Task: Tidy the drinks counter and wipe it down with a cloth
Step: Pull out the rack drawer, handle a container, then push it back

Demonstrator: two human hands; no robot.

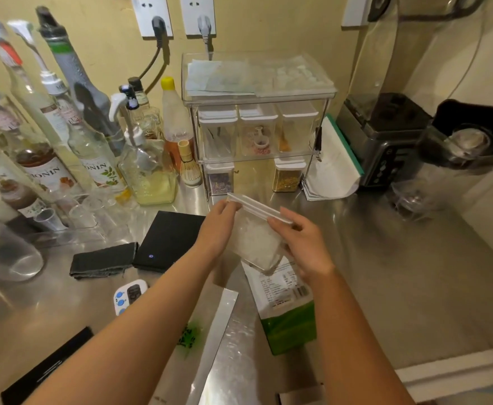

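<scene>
Blender (pixel 385 141) at right; two wall sockets (pixel 175 13) w/ plugs behind.

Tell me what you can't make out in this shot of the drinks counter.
Head view only:
- Timer display: partly behind the left forearm.
- Green and white pouch label: print too small.
- Clear container contents: blurred, between left hand and right hand.
- Blender top: cut off.

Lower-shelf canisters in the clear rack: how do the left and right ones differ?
The left canister holds dark, purplish dried bits; the right canister holds yellow-gold bits. The left canister sits at the rack's left end, the right canister at its right end, with an empty gap between them. Shared: both are clear with white lids, upright, closed, and look about the same size.
</scene>
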